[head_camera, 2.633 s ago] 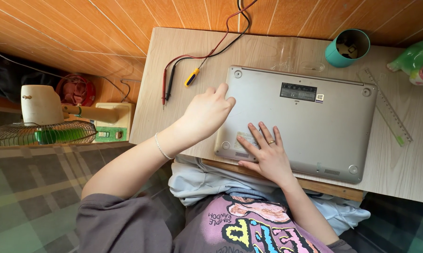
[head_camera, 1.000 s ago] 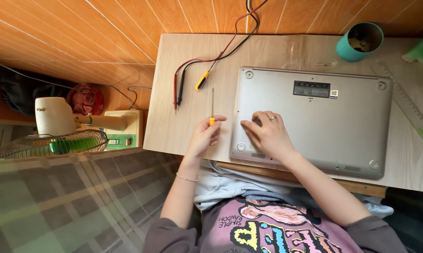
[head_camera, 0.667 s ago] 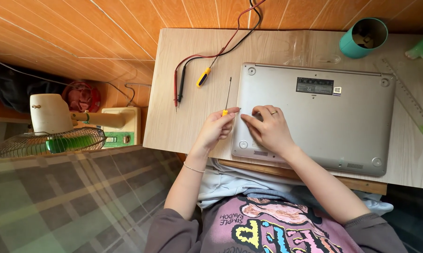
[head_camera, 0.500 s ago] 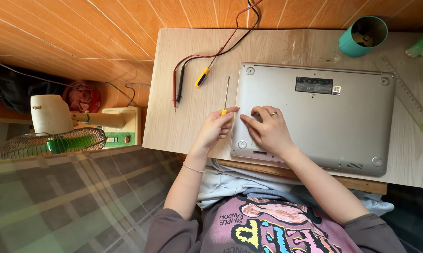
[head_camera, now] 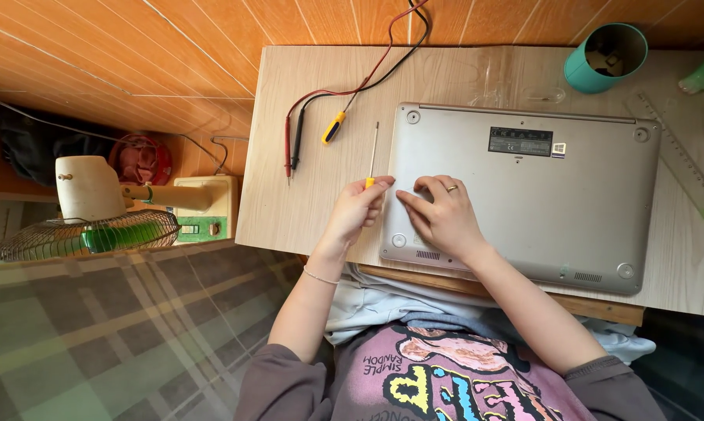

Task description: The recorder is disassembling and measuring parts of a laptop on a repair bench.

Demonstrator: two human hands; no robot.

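Note:
A silver laptop point(head_camera: 555, 195) lies upside down on a light wooden table point(head_camera: 305, 195). My left hand point(head_camera: 357, 212) grips a thin screwdriver point(head_camera: 372, 156) with a yellow handle; its shaft points away from me, just off the laptop's left edge. My right hand point(head_camera: 441, 217) rests on the laptop's base near the front left corner, fingers curled, a ring on one finger. It holds nothing that I can see.
Red and black probe leads point(head_camera: 293, 148) and a yellow-handled tool point(head_camera: 334, 127) lie at the table's back left. A teal cup point(head_camera: 605, 56) and a clear ruler point(head_camera: 679, 160) sit at the right. A green-bladed fan point(head_camera: 94, 222) stands on the floor at left.
My left hand picked up the screwdriver and brought it beside the laptop's left edge. My right hand slid toward the front left corner of the base.

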